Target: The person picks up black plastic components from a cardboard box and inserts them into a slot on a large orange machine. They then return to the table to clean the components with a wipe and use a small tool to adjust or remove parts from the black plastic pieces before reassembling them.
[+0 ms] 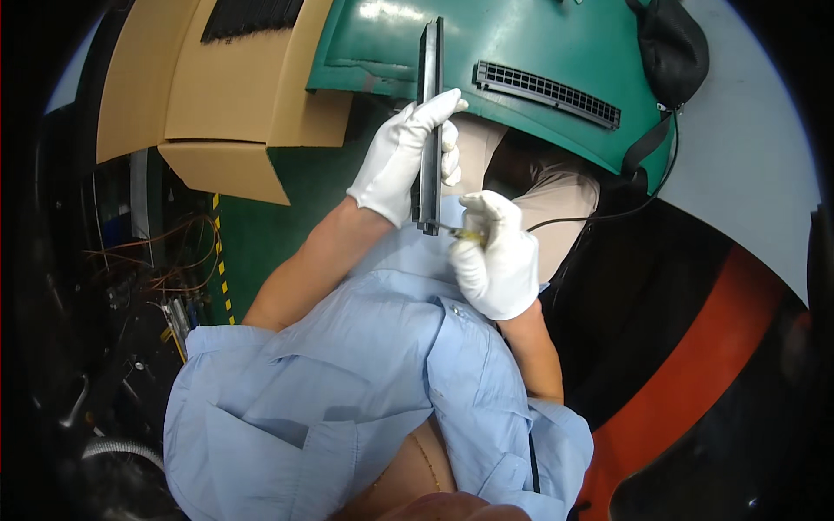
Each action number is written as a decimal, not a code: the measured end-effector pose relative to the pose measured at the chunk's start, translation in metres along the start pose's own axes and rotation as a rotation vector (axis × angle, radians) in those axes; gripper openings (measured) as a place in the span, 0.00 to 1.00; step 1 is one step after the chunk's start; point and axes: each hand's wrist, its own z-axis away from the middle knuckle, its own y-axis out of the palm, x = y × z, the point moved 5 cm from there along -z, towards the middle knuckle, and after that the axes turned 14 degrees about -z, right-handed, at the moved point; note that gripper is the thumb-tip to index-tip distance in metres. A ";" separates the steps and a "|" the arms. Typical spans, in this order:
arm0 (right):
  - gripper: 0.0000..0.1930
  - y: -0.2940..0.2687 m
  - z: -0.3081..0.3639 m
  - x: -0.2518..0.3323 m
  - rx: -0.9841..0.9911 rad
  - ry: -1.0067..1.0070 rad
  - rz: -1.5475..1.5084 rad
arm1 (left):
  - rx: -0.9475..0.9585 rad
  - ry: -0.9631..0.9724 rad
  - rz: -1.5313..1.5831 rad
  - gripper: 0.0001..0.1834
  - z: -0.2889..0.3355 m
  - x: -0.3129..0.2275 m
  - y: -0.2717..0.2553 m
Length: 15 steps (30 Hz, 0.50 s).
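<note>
My left hand (pixel 404 156), in a white glove, is closed round a long, narrow black plastic strip (pixel 430 65), held nearly upright in the picture. The strip's far end lies over the green tabletop; its near end hangs above my lap. Also gloved in white, my right hand (pixel 499 265) pinches a small tool with a yellowish handle (pixel 470 235). Its thin metal tip points left and reaches the near end of the strip; whether it touches cannot be made out. A black strip with a grid of square openings (pixel 547 94) lies on the green table (pixel 512 39).
An open cardboard box (pixel 221 95) stands left of the table, with many thin black strips (pixel 252 16) in it. A black pouch (pixel 673 52) with a strap hangs at the table's right corner, beside a dark cable (pixel 608 215). Loose brown wires (pixel 178 252) are at the left.
</note>
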 end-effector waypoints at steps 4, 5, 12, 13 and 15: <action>0.06 -0.007 -0.015 0.010 -0.077 -0.202 0.081 | 0.068 -0.050 -0.043 0.25 0.004 0.006 0.000; 0.07 -0.008 -0.019 0.012 -0.076 -0.220 0.129 | 0.077 -0.044 -0.095 0.25 0.005 0.006 0.000; 0.13 -0.007 -0.022 0.009 -0.071 -0.392 0.346 | 0.130 -0.011 -0.238 0.23 0.012 0.009 0.004; 0.14 -0.007 -0.020 0.008 -0.072 -0.424 0.361 | 0.128 -0.017 -0.233 0.22 0.011 0.010 0.004; 0.15 -0.006 -0.016 0.010 -0.070 -0.470 0.384 | 0.127 -0.027 -0.221 0.21 0.008 0.013 0.003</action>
